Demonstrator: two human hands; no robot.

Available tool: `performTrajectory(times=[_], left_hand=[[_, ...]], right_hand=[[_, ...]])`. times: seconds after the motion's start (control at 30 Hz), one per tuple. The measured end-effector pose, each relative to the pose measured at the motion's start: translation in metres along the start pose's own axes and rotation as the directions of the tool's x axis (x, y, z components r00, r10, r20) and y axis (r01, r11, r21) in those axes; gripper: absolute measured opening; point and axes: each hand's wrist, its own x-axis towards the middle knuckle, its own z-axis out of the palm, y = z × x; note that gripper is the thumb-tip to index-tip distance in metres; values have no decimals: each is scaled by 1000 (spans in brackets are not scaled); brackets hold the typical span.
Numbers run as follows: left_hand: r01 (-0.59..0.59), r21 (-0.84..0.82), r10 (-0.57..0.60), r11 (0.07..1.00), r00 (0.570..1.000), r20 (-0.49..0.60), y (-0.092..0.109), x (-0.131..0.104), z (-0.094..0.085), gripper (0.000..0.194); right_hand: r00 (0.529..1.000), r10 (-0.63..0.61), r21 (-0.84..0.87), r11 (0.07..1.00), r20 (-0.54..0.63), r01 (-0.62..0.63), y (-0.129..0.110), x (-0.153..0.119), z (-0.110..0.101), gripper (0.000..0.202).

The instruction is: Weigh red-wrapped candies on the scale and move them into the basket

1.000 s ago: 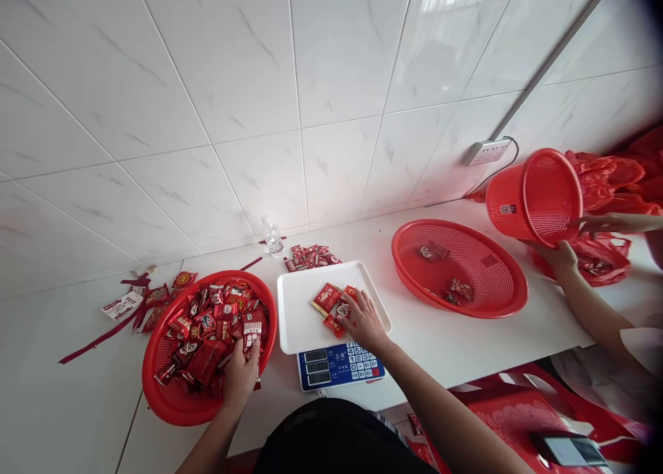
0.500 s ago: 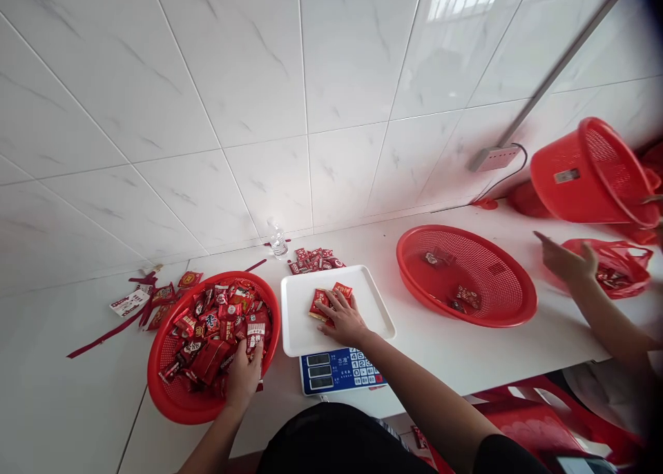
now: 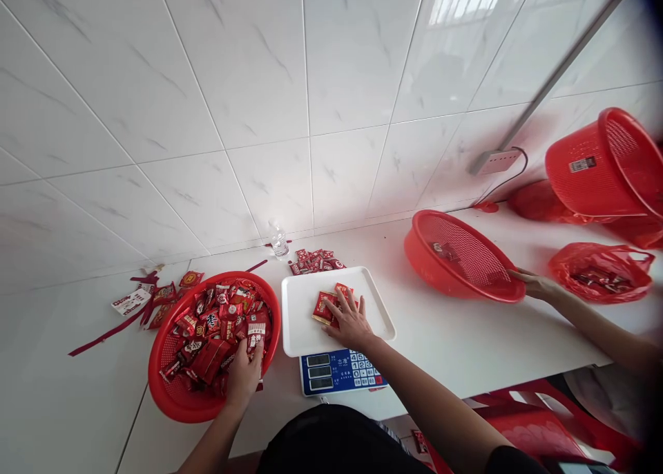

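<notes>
Right hand (image 3: 353,325), mine: fingers spread and laid over a few red packets (image 3: 322,307); not closed on them, as far as I can see. What lies beneath my palm is hidden.

Left hand (image 3: 243,377), mine: thumb and fingers closed about a packet with a striped white top (image 3: 255,332), at the near right side of a full red basket (image 3: 159,398).

Under the right hand: one white tray (image 3: 299,339), on a scale (image 3: 344,372) with blue key panel.

Handling notes, my judgement: keep the right touch light, since any press would load the scale too; draw the packets inward with flat fingertips, well within the tray's rim; lift the palm clear before trusting a reading. Left grip: gentle, by the wrapper's sides, clear of neighbouring sweets.

Beyond the tray: a pile of small packets (image 3: 313,261); a clear bottle (image 3: 278,242).

Right along the desk (image 3: 414,349): a tilted basket (image 3: 435,270), its rim at a co-worker's hand (image 3: 534,284).
</notes>
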Motion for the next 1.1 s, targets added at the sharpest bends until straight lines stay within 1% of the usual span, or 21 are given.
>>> performTrajectory(times=[0.07,0.2,0.47,0.57,0.7,0.77,0.97,1.1], left_hand=[[0,11,0,1000,1000,-2,0,0,0,39],[-4,24,5,1000,1000,-20,0,0,0,39],[2,-15,-2,1000,1000,2,3,-1,-2,42],[8,-15,-8,1000,1000,5,3,-2,-2,40],[12,0,-12,1000,1000,-5,1,0,-1,40],[15,9,-15,1000,1000,-4,0,1,0,41],[57,28,-58,998,998,22,-1,2,0,45],[34,35,-34,999,999,9,-2,3,1,45]], right_hand=[[999,31,10,999,16,-31,2,2,0,73],[998,45,-5,999,31,-45,4,5,0,71],[995,98,-53,994,27,-96,2,0,4,65],[995,100,-59,993,-15,-101,1,-3,6,62],[993,63,-53,996,-104,-68,0,-9,4,58],[991,59,-46,997,-117,-65,1,-11,2,56],[994,61,-3,998,-92,-61,1,-14,0,57],[995,73,17,997,-70,-72,5,-10,1,57]])
